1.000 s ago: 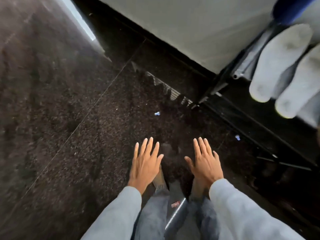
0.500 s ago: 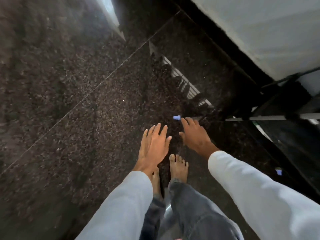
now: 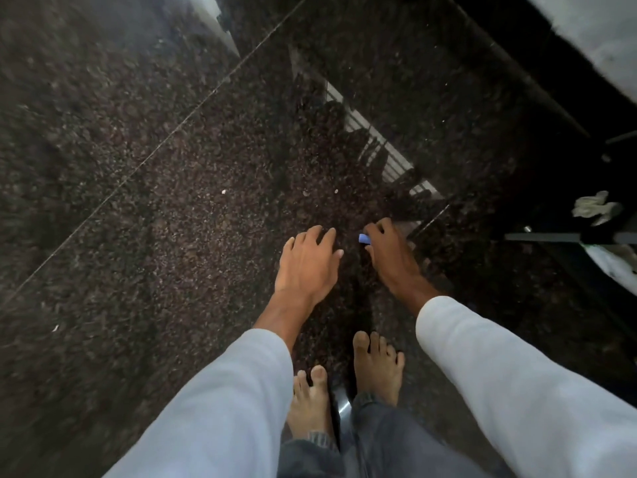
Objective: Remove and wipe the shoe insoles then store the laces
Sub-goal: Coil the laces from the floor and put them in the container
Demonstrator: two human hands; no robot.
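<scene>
My right hand (image 3: 389, 253) reaches down to the dark speckled floor (image 3: 172, 219) and pinches a small light-blue piece (image 3: 364, 239) between thumb and fingers. My left hand (image 3: 306, 267) hovers beside it, palm down, fingers spread and empty. Both arms wear pale long sleeves. No shoes, insoles or laces show in this view.
My bare feet (image 3: 377, 367) stand just below the hands. A black metal rack (image 3: 565, 237) stands at the right, with a crumpled whitish cloth (image 3: 594, 207) on it. A dark skirting strip and a white wall (image 3: 593, 25) run along the upper right.
The view has dropped toward the floor and the insoles on the rack have left the frame. My right hand went down to the blue piece and closed its fingers on it; my left hand followed.
</scene>
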